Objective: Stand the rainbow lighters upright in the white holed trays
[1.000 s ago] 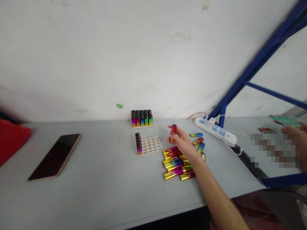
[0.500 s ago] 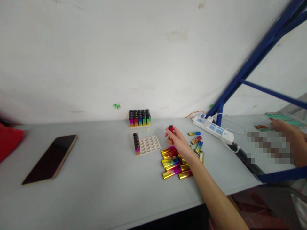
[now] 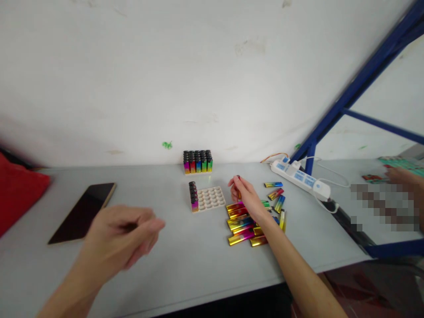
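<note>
My right hand (image 3: 244, 193) is closed around a lighter (image 3: 239, 194), mostly covered by the fingers, above the far edge of a pile of shiny multicoloured lighters (image 3: 239, 223). Left of it lies a white tray (image 3: 212, 198) with round-edged slots. One row of upright lighters (image 3: 193, 196) with black tops fills the tray's left side; its other slots are bare. My left hand (image 3: 124, 240) hovers at the left front, partly over a dark tablet (image 3: 81, 212). Its fingers are curled and the thumb lies against them, with nothing visible in the grip.
A full block of upright lighters (image 3: 198, 162) stands by the wall. A white power strip (image 3: 300, 176) with cables lies at the right, near a blue metal frame (image 3: 334, 104). Beyond it is another person's hand (image 3: 402, 176). Something red (image 3: 20, 190) is at the far left.
My left hand has come into view from the lower left. My right hand still holds the lighter, which has turned and is now more hidden. The view has shifted slightly.
</note>
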The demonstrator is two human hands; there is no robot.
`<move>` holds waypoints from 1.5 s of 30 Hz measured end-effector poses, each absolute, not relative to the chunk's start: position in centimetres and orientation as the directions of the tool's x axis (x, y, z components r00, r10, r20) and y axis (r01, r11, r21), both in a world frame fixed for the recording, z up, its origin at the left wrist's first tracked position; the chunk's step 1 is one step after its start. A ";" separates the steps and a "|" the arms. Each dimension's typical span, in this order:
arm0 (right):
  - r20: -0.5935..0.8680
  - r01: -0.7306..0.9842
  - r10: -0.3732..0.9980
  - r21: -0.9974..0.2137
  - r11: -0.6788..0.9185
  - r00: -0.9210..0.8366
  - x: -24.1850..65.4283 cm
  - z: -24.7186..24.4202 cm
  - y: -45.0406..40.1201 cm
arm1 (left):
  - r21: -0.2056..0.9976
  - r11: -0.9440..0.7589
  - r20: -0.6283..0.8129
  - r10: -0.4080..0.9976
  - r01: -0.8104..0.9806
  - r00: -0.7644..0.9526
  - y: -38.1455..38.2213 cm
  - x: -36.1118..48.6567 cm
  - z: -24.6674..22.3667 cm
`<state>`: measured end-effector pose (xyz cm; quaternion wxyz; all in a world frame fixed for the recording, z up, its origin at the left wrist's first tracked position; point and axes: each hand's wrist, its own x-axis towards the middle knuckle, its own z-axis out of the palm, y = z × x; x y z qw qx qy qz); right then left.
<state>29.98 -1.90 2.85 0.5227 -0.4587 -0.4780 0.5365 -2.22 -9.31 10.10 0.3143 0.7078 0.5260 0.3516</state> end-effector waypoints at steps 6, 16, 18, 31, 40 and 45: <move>0.006 0.002 0.999 -1.000 0.006 -0.052 29.5 2.0 -1.8 | 0.714 -0.287 0.218 0.958 0.638 0.186 -1.2 0.5 5.3; 0.135 0.242 0.990 -0.963 0.120 0.050 28.6 1.1 -1.4 | 0.457 -0.588 0.237 0.803 0.667 0.547 2.2 1.0 0.4; 0.150 0.307 0.986 -0.944 0.121 0.073 28.5 1.1 -1.4 | 0.436 -0.599 0.246 0.797 0.671 0.552 2.3 1.0 0.0; 0.224 0.406 0.967 -0.900 0.158 0.121 28.3 1.0 -2.2 | 0.456 -0.588 0.294 0.808 0.668 0.511 0.8 -0.1 -0.8; 0.366 0.474 0.920 -0.791 0.387 -0.141 27.0 2.6 -2.6 | 0.431 -0.574 0.298 0.818 0.696 0.491 0.6 0.1 -0.8; 0.306 0.498 0.922 -0.777 0.386 -0.237 26.5 2.5 -1.4 | 0.462 -0.580 0.289 0.814 0.671 0.504 0.7 -0.3 -0.8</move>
